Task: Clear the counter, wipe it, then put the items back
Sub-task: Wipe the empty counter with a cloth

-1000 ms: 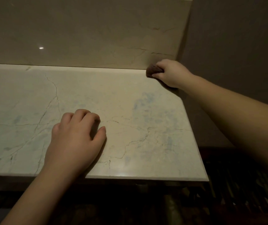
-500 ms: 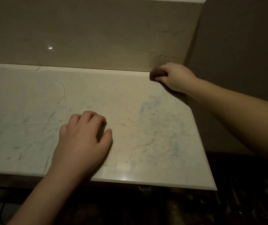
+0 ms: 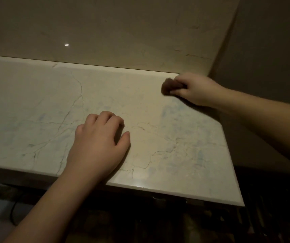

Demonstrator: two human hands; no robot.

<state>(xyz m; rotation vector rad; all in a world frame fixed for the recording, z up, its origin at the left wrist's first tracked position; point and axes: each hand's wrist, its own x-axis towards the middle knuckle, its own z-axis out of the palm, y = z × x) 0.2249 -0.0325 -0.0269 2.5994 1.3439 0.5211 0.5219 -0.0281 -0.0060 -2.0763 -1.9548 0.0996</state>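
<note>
Right hand (image 3: 196, 89) is curled around a small dark brown cloth (image 3: 169, 87), thumb and fingers pinching it so a wad sticks out toward the left. Cloth is down on the bench (image 3: 35, 106) at its far right corner, just short of the back wall (image 3: 123, 32) and close to the side wall (image 3: 272, 50). Reason for that grip, as I read it: a bunched wad gives a firm edge to push into the corner seam, where a flat cloth would ride over the dirt.

Left hand (image 3: 98, 141) holds nothing. Palm is down on the bench near the front edge, well apart from the cloth, fingers loosely curled under, thumb out to the right. Looks like a brace: weight goes through that arm so my right arm can reach across to the corner.

Bench top shows pale stone with dark veins and faint bluish smears, heaviest on the right half between my hands. Could be damp wipe streaks or just the stone pattern; light is too dim to tell.

No items sit on the visible part of the bench, so clearing looks done and I'm in the wiping step. Putting things back is not yet started. Next passes probably need to cover the middle and left of the bench.
</note>
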